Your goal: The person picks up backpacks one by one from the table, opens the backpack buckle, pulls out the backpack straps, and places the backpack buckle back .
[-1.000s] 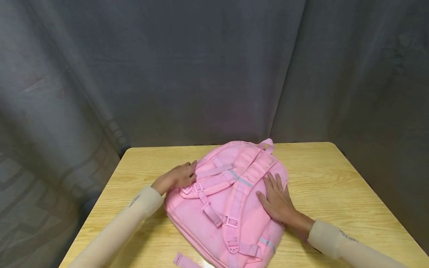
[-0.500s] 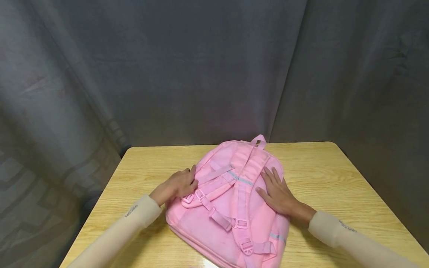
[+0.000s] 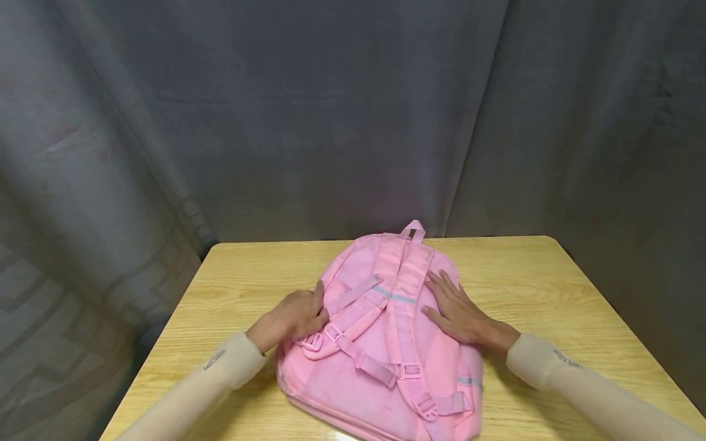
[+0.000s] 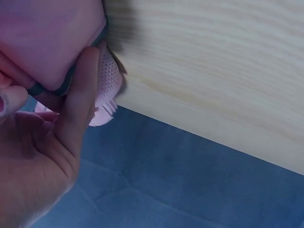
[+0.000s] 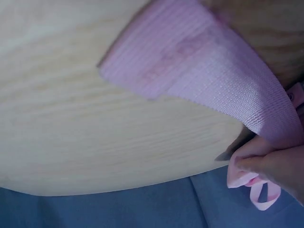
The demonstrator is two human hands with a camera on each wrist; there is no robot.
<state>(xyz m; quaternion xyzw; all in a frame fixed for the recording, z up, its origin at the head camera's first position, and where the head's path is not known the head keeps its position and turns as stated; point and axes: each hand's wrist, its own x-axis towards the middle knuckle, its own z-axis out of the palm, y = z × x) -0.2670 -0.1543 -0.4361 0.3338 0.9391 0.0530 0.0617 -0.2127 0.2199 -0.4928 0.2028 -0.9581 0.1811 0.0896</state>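
Note:
In the head view a pink backpack (image 3: 358, 401) lies on the table, its shoulder straps (image 3: 401, 331) and buckles facing up. Its top loop (image 3: 413, 229) points toward the far edge. At the bag's left side my left hand (image 3: 295, 315) grips the edge, fingers curled over it beside a strap adjuster (image 3: 312, 342). The left wrist view has that hand's thumb and a finger (image 4: 83, 90) on the pink side fabric with dark trim. My right hand (image 3: 459, 313) rests flat on the right part of the back panel, fingers spread. A wide webbing strap (image 5: 204, 66) fills much of the right wrist view.
The wood-grain table (image 3: 551, 318) extends left and right of the bag, with rounded far corners. Directly behind its far edge hangs a dark grey curtain (image 3: 331, 122), which also runs down both sides.
The backpack has turned counterclockwise: its top loop has shifted left and its lower end right. Both hands stay on it, the left slightly lower and more curled. The loose strap end in front is out of view.

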